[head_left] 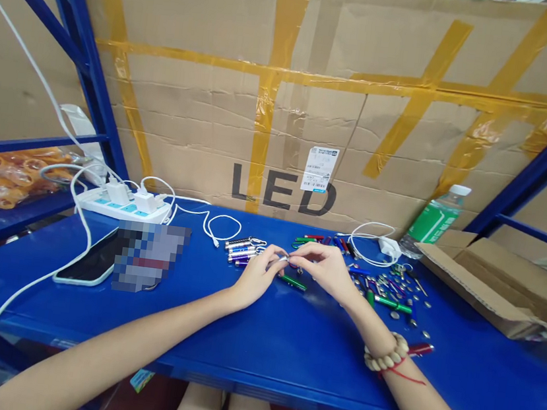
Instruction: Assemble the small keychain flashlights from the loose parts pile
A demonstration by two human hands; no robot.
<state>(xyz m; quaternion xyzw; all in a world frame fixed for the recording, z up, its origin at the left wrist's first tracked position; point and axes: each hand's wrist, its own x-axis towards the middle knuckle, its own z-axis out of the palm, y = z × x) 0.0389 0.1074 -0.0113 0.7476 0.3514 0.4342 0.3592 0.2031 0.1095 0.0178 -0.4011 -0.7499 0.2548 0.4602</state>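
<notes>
Both hands meet mid-shelf: left hand and right hand pinch a small silvery metal piece between fingertips (details too small). Smooth blue shelf lies bare toward its near edge; a green cylindrical mini torch rests just beneath.

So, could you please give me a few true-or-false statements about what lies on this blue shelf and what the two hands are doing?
1. Both hands meet over one small silver piece: the left hand and right hand pinch it between them. True.
2. The green water bottle lies flat at the left of the blue shelf. False: it leans against the cardboard at the right.
3. A phone lies flat at the left, with a white cable running past it. True.
4. The power strip has nothing plugged in. False: white chargers sit in it.
5. The beaded bracelet is on the left wrist. False: it is on the right wrist.
</notes>
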